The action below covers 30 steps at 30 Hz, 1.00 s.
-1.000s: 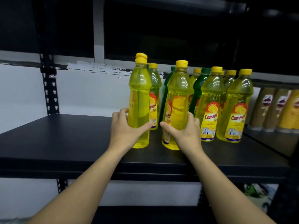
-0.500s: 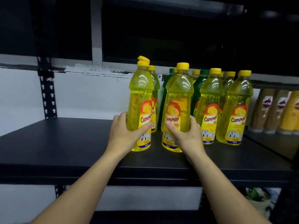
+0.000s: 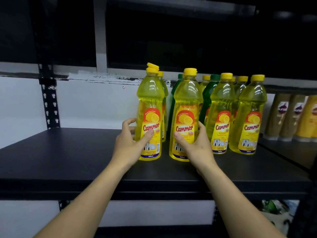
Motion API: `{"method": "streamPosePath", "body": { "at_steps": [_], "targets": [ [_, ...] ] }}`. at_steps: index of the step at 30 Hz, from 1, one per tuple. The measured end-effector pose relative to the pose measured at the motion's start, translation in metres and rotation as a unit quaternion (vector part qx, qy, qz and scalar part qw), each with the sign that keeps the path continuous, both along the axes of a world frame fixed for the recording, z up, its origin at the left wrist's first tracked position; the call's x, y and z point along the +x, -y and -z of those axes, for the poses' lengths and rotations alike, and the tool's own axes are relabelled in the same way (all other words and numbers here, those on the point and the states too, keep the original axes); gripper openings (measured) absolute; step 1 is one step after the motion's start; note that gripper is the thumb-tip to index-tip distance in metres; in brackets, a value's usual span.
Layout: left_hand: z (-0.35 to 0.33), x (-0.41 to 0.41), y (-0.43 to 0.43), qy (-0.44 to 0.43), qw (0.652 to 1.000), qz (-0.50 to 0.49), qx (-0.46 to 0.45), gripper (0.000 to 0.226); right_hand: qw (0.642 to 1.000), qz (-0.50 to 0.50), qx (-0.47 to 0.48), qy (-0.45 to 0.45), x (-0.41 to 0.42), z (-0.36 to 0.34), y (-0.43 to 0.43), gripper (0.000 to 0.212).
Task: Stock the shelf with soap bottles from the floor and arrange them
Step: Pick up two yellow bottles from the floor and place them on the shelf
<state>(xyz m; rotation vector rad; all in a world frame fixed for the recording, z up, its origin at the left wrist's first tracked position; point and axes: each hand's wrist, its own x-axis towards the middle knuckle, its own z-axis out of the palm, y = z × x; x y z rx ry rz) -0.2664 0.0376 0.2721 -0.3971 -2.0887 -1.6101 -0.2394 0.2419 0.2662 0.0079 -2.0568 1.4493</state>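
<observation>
Two yellow soap bottles stand upright at the front of the black shelf (image 3: 68, 152). My left hand (image 3: 128, 145) grips the left bottle (image 3: 150, 109), whose yellow cap sits tilted; thumb across the label, fingers behind. My right hand (image 3: 195, 146) grips the right bottle (image 3: 187, 107) low on its label. Both red and yellow labels face me. Right of them stand two more yellow bottles (image 3: 221, 114) (image 3: 248, 115), with several yellow and green bottles (image 3: 209, 95) in the rows behind.
Brown and gold bottles (image 3: 291, 117) line the shelf's far right end. The shelf's left half is bare black board. A perforated black upright (image 3: 49, 97) stands at the back left. A dark upper shelf hangs overhead, and something green lies on the lower level (image 3: 274, 208).
Both hands turned their bottles on the spot, so the labels that faced sideways now face me. The two bottles now stand a little further apart, and the view moved closer.
</observation>
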Motion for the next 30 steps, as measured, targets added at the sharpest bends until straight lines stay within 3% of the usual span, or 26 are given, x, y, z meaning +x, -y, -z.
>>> {"method": "streamPosePath", "body": {
  "at_steps": [4,7,9,12,15,20,23,30],
  "targets": [
    [0.000,0.000,0.001,0.006,1.000,0.024,0.011,0.069,0.999,-0.028,-0.019,-0.009,0.002,-0.001,-0.002,0.092],
    [-0.001,0.001,0.001,0.016,0.999,0.046,0.012,0.062,0.998,-0.043,-0.044,0.004,0.001,0.000,-0.002,0.094],
    [-0.001,0.005,0.000,0.010,0.999,0.037,-0.001,0.070,0.999,-0.038,-0.027,0.007,0.002,-0.002,0.001,0.103],
    [-0.016,0.009,-0.001,-0.033,0.999,-0.005,-0.013,0.087,1.000,-0.028,0.001,0.003,0.003,-0.003,0.004,0.116],
    [-0.058,0.004,-0.001,-0.111,0.993,-0.046,-0.023,0.084,1.000,-0.025,0.002,0.000,0.001,-0.002,0.002,0.105],
    [-0.125,-0.010,-0.001,-0.202,0.961,-0.078,-0.172,0.093,1.000,-0.026,-0.001,0.003,-0.002,-0.001,0.000,0.100],
    [-0.137,-0.021,0.002,-0.220,0.946,-0.084,-0.222,0.088,1.000,-0.025,-0.003,0.003,-0.004,0.002,-0.001,0.102],
    [-0.132,-0.035,-0.003,-0.250,0.940,-0.088,-0.216,0.065,1.000,-0.022,-0.004,0.005,-0.011,0.008,-0.004,0.107]
  ]
}}
